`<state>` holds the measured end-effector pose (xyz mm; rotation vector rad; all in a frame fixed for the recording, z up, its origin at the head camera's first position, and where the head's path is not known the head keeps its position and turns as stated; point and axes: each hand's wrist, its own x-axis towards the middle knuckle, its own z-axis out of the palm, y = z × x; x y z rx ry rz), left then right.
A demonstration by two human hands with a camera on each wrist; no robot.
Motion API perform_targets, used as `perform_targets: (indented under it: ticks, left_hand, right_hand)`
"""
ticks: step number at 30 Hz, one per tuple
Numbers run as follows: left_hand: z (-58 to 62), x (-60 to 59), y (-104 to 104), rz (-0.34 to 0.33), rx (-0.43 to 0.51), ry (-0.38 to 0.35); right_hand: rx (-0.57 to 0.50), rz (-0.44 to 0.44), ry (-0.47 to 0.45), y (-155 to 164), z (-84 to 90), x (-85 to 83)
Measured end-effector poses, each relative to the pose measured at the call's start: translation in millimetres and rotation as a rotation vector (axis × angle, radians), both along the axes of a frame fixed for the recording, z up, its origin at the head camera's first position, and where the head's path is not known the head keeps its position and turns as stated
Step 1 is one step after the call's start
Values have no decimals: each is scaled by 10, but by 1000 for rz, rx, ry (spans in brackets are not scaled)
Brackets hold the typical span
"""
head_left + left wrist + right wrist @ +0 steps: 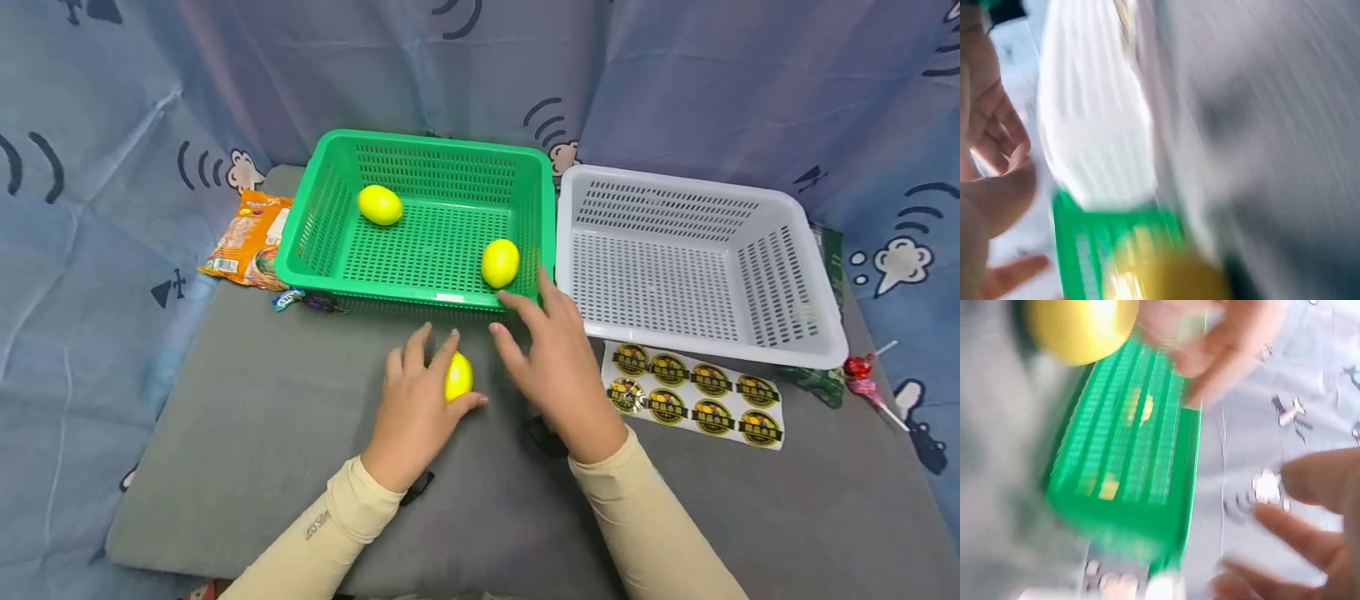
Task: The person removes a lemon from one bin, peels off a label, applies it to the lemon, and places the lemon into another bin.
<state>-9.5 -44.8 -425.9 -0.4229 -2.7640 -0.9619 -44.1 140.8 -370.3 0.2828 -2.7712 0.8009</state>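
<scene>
A yellow lemon (459, 377) sits on the grey table, in front of the green basket (360, 287). My left hand (418, 408) hovers right at it, thumb and forefinger spread on either side rather than closed round it. Whether any finger touches the lemon is hard to tell. Blurred, the lemon (1166, 275) also shows low in the left wrist view. My right hand (558, 375) is held over the table by the basket's near right corner, fingers spread, holding nothing. Inside the basket lie two more lemons, one back left (380, 205) and one front right (500, 263).
A white basket (705, 346) stands right of the green one. Before it lies a sheet of round stickers (693, 396). Lollipops (862, 375) and a dark green packet (817, 383) are far right. An orange snack bag (247, 237) and small wrapped sweets (288, 299) lie left.
</scene>
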Motion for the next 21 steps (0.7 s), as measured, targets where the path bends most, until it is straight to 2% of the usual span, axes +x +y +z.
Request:
perform_targets:
  ticks: [2,4,6,8,11,14,17,21]
  left_hand:
    - [50,19,130,-62,8,83]
    - [60,51,314,-170,61,82]
    - [52,65,534,-280,114,-8]
    - [10,50,786,-348,120,-144]
    - [-71,-39,1137,-364,57,-263]
    - [-135,-137,1411,-333,10,-309]
    - [-152,-198,1574,-295,41,-349]
    - [-166,-224,1654,-305,220,-401]
  right_hand:
    - [-68,10,57,209,4,167]
    - [-118,-49,90,463,-35,362]
    - [-145,-160,31,731,-107,543]
    - [-142,-291,-121,984,-196,704]
    - [-92,-407,-388,1258,-342,844]
    - [-45,-403,-568,1384,-447,906]
    - [-27,-366,-610,1401,-474,947]
    - [-31,-362,-537,1361,-412,1024]
